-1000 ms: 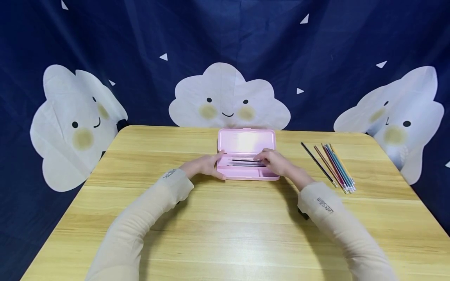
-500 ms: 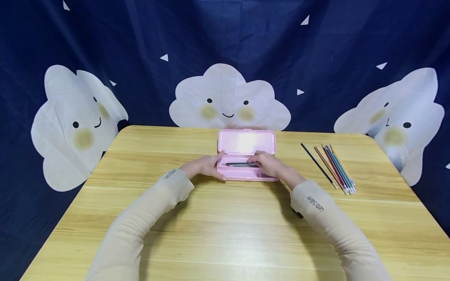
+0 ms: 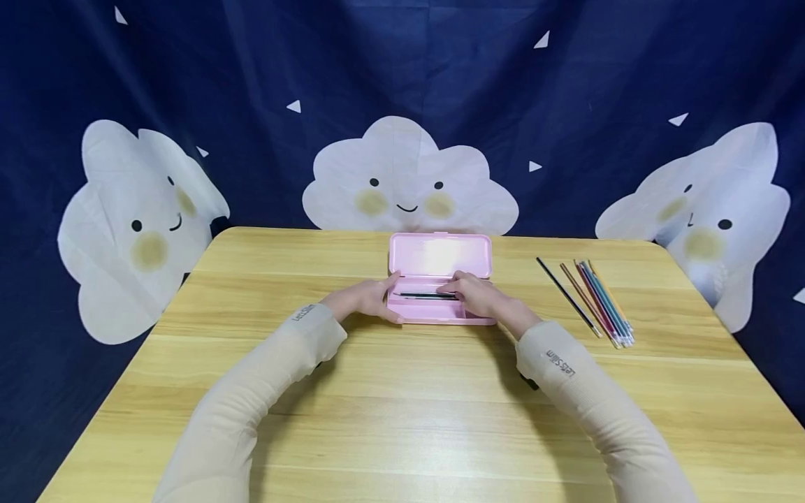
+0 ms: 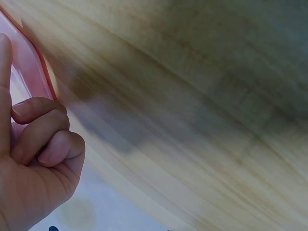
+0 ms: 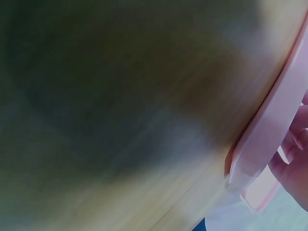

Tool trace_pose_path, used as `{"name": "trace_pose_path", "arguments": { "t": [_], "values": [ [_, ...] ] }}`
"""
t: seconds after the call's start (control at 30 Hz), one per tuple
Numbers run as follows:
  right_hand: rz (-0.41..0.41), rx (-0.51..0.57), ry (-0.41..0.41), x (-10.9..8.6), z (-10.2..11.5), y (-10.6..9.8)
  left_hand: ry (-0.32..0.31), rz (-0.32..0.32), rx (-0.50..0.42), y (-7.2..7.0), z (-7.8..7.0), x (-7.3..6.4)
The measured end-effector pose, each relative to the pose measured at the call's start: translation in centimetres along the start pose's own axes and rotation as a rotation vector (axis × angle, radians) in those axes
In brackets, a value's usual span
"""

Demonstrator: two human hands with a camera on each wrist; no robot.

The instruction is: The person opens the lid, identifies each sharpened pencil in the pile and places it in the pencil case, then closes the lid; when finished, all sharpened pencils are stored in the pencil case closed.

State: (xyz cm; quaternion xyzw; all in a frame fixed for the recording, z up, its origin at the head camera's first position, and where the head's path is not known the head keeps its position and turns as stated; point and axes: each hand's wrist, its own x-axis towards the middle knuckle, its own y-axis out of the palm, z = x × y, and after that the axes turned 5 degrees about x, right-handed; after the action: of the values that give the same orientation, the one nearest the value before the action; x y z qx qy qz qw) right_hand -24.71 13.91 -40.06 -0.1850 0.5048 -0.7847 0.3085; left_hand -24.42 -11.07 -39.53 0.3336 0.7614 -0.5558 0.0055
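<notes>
An open pink pencil case [image 3: 430, 314] lies near the far side of the table, its lid [image 3: 411, 255] tipped back. My left hand [image 3: 367, 297] holds its left end between thumb and forefinger; in the left wrist view the other fingers of that hand [image 4: 43, 159] are curled beside the case wall [image 4: 31, 67]. Dark pencils [image 3: 421, 295] lie lengthwise in the rear compartment. My right hand [image 3: 481, 295] reaches over the case's right end and grips their right ends, which its fingers hide. In the right wrist view the case wall [image 5: 269, 130] partly hides this hand [image 5: 296, 168].
To the right on the wooden table [image 3: 402, 405] lies a loose bundle of coloured pencils [image 3: 600, 300], with a single black pencil [image 3: 569, 296] just left of it. A dark blue curtain [image 3: 402, 56] with white clouds hangs behind the table's far edge.
My right hand has moved left inside the pencil case, and the dark pencils have slid left with it and drawn closer together. The left hand stays on the case's left end.
</notes>
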Motion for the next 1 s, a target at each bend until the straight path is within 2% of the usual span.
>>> {"name": "trace_pose_path", "arguments": {
  "t": [0.27,0.4,0.6,0.8,1.0],
  "values": [
    [-0.143,0.103,-0.096,-1.2,-1.3,-0.6,-0.011,0.003,-0.010,-0.1,0.0,0.2],
    [-0.172,0.154,-0.081,-2.7,-2.1,-1.3,-0.008,0.005,-0.005,-0.2,0.0,0.2],
    [-0.215,0.182,-0.025,-5.6,-3.8,-2.2,-0.008,0.003,-0.002,-0.2,-0.1,0.2],
    [-0.188,0.195,0.089,-8.6,-5.6,-3.4,0.007,-0.005,0.010,0.0,0.0,0.3],
    [-0.231,0.129,0.186,-11.4,-7.4,-4.2,-0.004,0.002,0.009,0.0,0.0,0.2]
  ]
}}
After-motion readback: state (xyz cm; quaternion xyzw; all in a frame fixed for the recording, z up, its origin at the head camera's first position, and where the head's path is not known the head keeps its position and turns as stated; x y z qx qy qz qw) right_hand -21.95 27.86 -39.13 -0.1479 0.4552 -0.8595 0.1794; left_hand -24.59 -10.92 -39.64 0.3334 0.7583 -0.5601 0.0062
